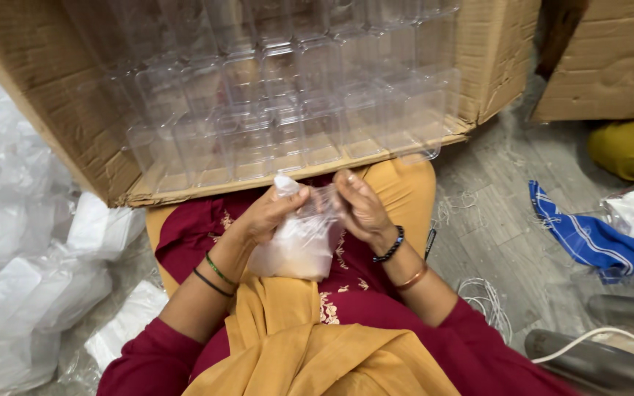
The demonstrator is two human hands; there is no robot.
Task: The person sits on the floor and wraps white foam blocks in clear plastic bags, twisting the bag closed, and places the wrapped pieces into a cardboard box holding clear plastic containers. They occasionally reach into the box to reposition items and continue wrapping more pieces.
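Both hands pinch the mouth of a small clear plastic bag of white material over the lap.

From the head camera, the left hand (pixel 269 213) closes its fingers on the left side of the clear plastic bag of white material (pixel 299 246), and the right hand (pixel 361 209) grips the right side of the same top edge; the bag hangs between them just above the maroon embroidered garment (pixel 361 286) and mustard-yellow scarf (pixel 295 337). Its mouth looks not yet sealed, as far as can be judged. Just ahead, a large brown cardboard box (pixel 75 139) tipped on its side holds rows of clear square plastic containers (pixel 280 103). Many filled clear bags of white material (pixel 16 279) lie piled on the floor at left, seemingly finished. A blue striped cloth (pixel 588 238) lies at right.
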